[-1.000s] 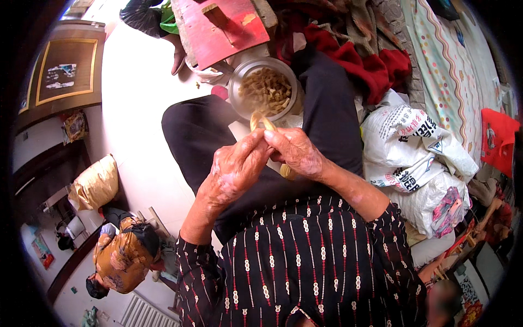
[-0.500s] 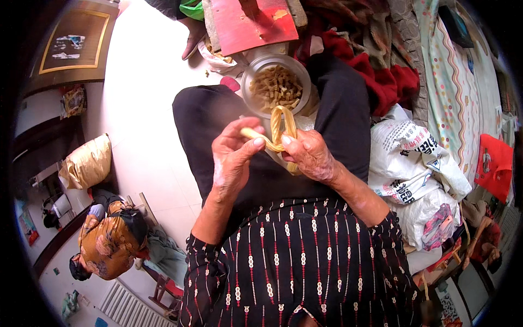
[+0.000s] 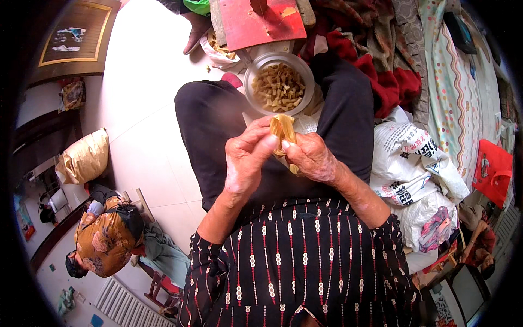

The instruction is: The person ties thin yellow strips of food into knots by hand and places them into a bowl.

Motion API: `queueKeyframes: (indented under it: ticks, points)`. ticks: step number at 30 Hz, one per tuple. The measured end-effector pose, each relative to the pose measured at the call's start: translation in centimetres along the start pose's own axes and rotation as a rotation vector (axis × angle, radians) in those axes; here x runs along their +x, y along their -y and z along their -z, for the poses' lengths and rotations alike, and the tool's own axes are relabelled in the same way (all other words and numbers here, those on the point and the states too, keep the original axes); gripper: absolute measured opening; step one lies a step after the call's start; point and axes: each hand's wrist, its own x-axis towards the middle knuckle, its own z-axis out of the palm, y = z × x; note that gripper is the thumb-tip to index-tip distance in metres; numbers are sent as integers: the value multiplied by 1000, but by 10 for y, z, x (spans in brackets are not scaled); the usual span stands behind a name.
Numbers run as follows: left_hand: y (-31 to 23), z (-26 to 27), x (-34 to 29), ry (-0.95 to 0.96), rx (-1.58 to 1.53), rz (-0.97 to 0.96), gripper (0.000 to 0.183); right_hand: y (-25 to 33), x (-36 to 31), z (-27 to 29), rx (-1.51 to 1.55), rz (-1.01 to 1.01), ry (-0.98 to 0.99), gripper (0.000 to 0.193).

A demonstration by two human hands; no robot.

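Observation:
Both hands meet over my lap, around a folded, pale yellow flat strip (image 3: 282,128) of a material I cannot make out. My left hand (image 3: 243,159) pinches the left side of the strip between thumb and fingers. On the other side, my right hand (image 3: 312,158) grips its lower part, thumb on top. The strip makes a loop standing up above my thumbs, and a tail of it hangs below. Just beyond, a round metal bowl (image 3: 309,82) between my knees holds many small brownish-yellow folded pieces (image 3: 278,87).
Past the bowl stands a low stool with a red top (image 3: 261,26). A white bag (image 3: 219,59) with yellowish scraps lies left of it. White printed sacks (image 3: 408,163) and dark red cloth (image 3: 376,82) are at my right. Another person (image 3: 106,237) sits far left.
My left hand has come right, close against my right hand. The strip end that stuck out in its fingers is now drawn in against the loop, which looks shorter and tighter.

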Motion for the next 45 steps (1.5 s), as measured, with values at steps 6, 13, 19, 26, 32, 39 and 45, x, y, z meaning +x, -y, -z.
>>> queueKeyframes:
  ticks: [6,13,19,26,32,39,45]
  points:
    - [-4,-7,-1,-18,154,-29,16,4,2,-2,40,-9,-1,14]
    - [-14,-13,-3,-108,-312,236,19,10,1,8,48,-91,89,9]
    - [-22,-16,-3,55,-246,216,26,3,0,4,-226,127,-21,20]
    - [-7,-2,2,44,271,-15,17,1,-1,12,-662,223,-86,13]
    - [-15,-5,-10,55,314,188,23,-1,5,15,-631,228,-66,16]
    - [-31,18,-3,216,476,41,20,13,9,36,-544,292,28,26]
    - [-42,32,-3,211,535,38,19,16,4,46,-339,129,108,20]
